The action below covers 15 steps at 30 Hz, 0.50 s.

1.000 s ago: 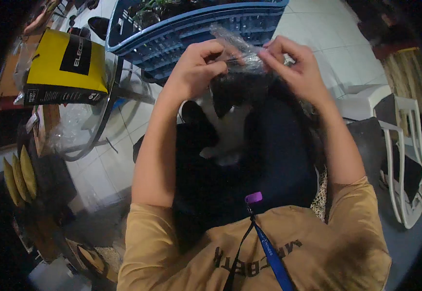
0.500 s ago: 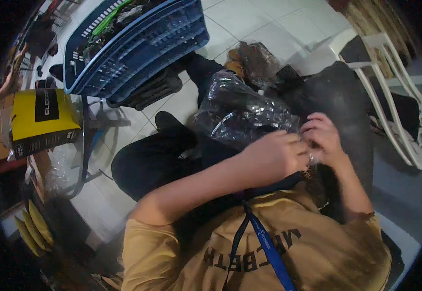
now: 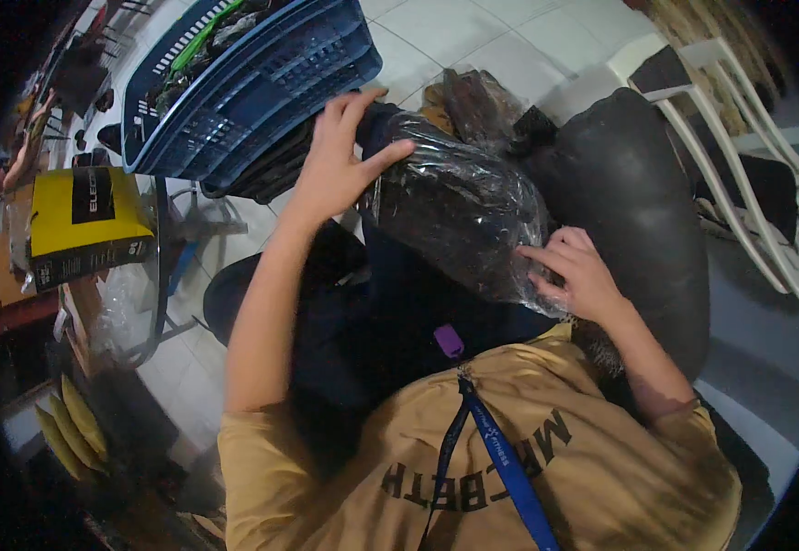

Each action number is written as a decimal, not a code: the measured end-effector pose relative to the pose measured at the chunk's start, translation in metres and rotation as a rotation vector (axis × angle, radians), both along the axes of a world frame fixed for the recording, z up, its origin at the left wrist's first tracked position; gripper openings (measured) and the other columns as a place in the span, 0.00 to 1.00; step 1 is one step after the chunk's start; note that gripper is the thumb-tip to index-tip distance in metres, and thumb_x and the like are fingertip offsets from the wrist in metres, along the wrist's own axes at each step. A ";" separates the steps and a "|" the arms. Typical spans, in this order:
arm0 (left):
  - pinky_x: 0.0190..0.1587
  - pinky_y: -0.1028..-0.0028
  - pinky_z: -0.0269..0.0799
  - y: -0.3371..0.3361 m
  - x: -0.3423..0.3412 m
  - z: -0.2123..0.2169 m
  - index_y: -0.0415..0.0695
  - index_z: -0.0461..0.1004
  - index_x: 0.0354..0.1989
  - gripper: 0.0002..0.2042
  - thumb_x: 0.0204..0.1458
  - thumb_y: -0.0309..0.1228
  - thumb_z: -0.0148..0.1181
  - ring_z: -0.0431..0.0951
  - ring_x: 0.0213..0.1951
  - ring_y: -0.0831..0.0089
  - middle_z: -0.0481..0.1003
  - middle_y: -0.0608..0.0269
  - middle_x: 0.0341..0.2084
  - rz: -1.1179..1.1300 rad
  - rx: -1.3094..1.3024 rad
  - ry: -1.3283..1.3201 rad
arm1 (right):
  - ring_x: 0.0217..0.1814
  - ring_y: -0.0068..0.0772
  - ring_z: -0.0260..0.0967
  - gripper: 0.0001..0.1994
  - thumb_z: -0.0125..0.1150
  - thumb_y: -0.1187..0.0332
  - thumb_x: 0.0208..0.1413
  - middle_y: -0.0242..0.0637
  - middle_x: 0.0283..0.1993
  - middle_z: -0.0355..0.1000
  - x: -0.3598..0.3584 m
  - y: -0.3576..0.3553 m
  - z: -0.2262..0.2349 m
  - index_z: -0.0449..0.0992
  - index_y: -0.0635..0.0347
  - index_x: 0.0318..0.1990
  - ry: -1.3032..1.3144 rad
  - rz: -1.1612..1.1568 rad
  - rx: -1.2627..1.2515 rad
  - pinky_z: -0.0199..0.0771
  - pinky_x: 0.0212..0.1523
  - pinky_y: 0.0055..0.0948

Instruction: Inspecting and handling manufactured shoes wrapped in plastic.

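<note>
Across my lap lies a clear plastic bag (image 3: pixel 473 211) with something dark inside, which I cannot make out. At the bag's far left end is my left hand (image 3: pixel 337 161), thumb and fingers spread wide, the thumb resting on the plastic. My right hand (image 3: pixel 578 280) is at the opposite, near right end, its fingers curled onto the crinkled plastic edge. A purple tag (image 3: pixel 449 341) hangs with the blue lanyard (image 3: pixel 500 450) on my shirt, just below the bag.
A blue plastic basket (image 3: pixel 262 101) holding dark and green items stands at the upper left. Left of me is a yellow and black box (image 3: pixel 87 216). Another bagged item (image 3: pixel 482 106) lies on the tiled floor beyond. A dark cushion (image 3: pixel 629 202) and a white chair frame (image 3: pixel 739 156) are at right.
My left hand has moved away from the right hand to the bag's far left end, and its fingers have spread. The bag now lies flatter and stretched out. The purple tag has come into view.
</note>
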<state>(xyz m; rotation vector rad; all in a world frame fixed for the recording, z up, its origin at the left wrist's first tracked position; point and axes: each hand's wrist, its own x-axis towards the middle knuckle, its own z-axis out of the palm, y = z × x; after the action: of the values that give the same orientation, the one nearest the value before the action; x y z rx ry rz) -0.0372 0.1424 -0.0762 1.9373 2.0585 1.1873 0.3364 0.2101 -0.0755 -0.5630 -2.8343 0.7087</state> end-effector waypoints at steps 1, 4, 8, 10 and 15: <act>0.63 0.63 0.65 -0.003 -0.005 -0.011 0.45 0.73 0.60 0.25 0.56 0.40 0.69 0.71 0.59 0.60 0.72 0.55 0.55 -0.076 -0.163 -0.231 | 0.46 0.44 0.70 0.14 0.74 0.70 0.48 0.38 0.36 0.73 -0.001 0.002 0.001 0.80 0.57 0.42 0.035 0.009 0.028 0.70 0.53 0.41; 0.65 0.65 0.63 -0.011 -0.003 -0.041 0.44 0.69 0.65 0.28 0.59 0.41 0.67 0.67 0.64 0.63 0.69 0.55 0.59 -0.109 -0.285 -0.518 | 0.41 0.41 0.69 0.11 0.73 0.74 0.49 0.39 0.36 0.72 0.009 0.013 0.008 0.78 0.58 0.39 0.213 -0.085 0.101 0.70 0.51 0.37; 0.64 0.67 0.63 -0.016 0.003 -0.060 0.42 0.69 0.64 0.27 0.60 0.41 0.66 0.66 0.65 0.65 0.67 0.57 0.60 -0.059 -0.192 -0.547 | 0.41 0.35 0.69 0.10 0.71 0.79 0.53 0.38 0.36 0.72 0.024 0.024 0.021 0.73 0.62 0.37 0.746 -0.544 -0.122 0.68 0.49 0.30; 0.62 0.68 0.64 -0.017 0.000 -0.060 0.41 0.69 0.63 0.27 0.60 0.41 0.67 0.67 0.64 0.65 0.68 0.57 0.59 -0.043 -0.165 -0.471 | 0.41 0.34 0.68 0.10 0.71 0.79 0.54 0.38 0.37 0.72 0.024 0.021 0.028 0.72 0.62 0.37 0.687 -0.573 -0.045 0.68 0.49 0.30; 0.59 0.68 0.65 -0.018 0.000 -0.052 0.40 0.67 0.61 0.25 0.58 0.37 0.66 0.69 0.57 0.65 0.70 0.54 0.54 -0.022 -0.323 -0.649 | 0.31 0.25 0.65 0.08 0.71 0.73 0.56 0.29 0.27 0.68 0.012 -0.007 0.047 0.76 0.63 0.36 -0.002 -0.454 -0.216 0.66 0.37 0.25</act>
<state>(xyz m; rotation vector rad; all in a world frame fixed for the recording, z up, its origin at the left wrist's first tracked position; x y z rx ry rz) -0.0373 0.1248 -0.1281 1.2130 1.7333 1.1793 0.3483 0.2029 -0.0283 -1.1879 -2.5001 0.9170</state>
